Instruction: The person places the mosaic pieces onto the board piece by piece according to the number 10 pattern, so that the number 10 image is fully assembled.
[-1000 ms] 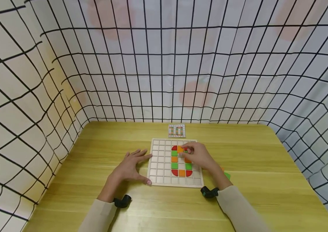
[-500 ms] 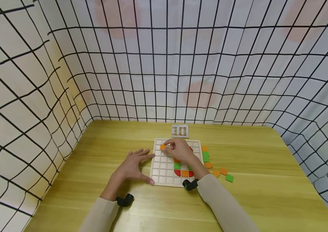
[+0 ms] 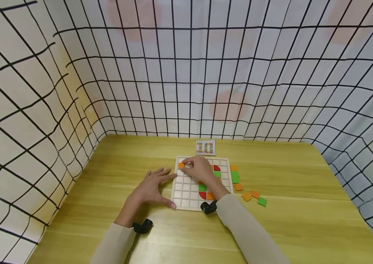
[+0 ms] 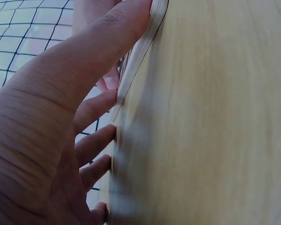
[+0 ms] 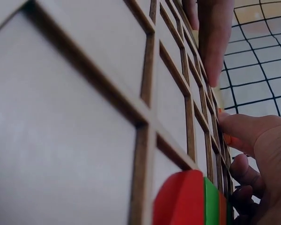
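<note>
Just left of the right hand (image 3: pixel 201 170), pinched by its thumb and forefinger, the square orange tile (image 3: pixel 180 165) is at the leftmost column of the grid board (image 3: pixel 185 195); the left hand (image 3: pixel 153 186), fingers apart, touches the board's left edge.

Head view: a wooden table (image 3: pixel 305 220) with yellowish grain spans the lower half, a pale sheen (image 3: pixel 169 242) lying toward 6 o'clock. Black mesh (image 3: pixel 191 58) rises at the table's far edge, curving from 9 o'clock through 12 to 3. Behind it, a white sheet (image 3: pixel 182 42) bears faint orange spots (image 3: pixel 227 106) at 11 and 2 o'clock and a yellow patch (image 3: pixel 88 113) between 9 and 10. Wrist views: mesh at 10 o'clock (left), 2 o'clock (right).
</note>
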`<state>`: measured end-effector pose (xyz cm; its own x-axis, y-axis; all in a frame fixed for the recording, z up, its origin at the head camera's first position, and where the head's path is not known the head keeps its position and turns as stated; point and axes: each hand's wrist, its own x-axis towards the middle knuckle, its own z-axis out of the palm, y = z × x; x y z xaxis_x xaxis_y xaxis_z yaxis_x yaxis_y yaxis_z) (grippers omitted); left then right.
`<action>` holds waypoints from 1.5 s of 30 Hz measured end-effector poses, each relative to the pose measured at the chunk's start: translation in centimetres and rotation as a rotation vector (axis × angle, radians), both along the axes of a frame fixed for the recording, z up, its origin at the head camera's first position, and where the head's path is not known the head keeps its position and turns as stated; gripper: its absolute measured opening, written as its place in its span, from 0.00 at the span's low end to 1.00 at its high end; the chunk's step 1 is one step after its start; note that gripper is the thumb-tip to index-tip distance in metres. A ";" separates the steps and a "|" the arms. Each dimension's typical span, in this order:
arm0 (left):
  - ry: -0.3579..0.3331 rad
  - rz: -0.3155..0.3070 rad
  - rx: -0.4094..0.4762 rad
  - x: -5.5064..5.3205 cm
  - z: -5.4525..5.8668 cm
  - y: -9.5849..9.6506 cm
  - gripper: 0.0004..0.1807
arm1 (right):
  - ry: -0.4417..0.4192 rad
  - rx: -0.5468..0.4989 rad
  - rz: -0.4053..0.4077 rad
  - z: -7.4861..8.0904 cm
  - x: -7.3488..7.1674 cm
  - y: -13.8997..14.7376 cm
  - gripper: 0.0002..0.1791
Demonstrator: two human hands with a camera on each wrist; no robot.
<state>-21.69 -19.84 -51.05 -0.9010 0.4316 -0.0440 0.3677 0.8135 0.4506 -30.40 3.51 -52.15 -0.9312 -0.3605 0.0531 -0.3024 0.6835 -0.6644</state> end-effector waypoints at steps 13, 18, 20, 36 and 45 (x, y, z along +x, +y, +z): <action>0.003 -0.017 0.009 -0.4 0.2 0.8 0.63 | -0.002 -0.052 -0.029 0.2 0.1 1.1 0.19; -0.008 -0.014 0.007 -0.4 -0.1 0.6 0.63 | -0.003 -0.133 -0.049 0.2 0.7 2.8 0.18; -0.010 -0.009 0.002 -0.3 -0.2 0.5 0.63 | 0.000 -0.141 -0.060 0.3 1.0 3.8 0.18; -0.001 -0.003 0.011 0.0 -0.1 0.2 0.63 | 0.006 -0.127 -0.227 0.5 2.6 13.6 0.19; 0.013 -0.005 0.014 0.0 -0.2 0.2 0.63 | 0.017 -0.040 -0.230 -0.4 3.1 18.2 0.21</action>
<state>-21.69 -19.66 -51.21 -0.8994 0.4363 -0.0261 0.3774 0.8054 0.4570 -27.33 21.74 -52.50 -0.9875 -0.1362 0.0796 -0.1533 0.7087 -0.6887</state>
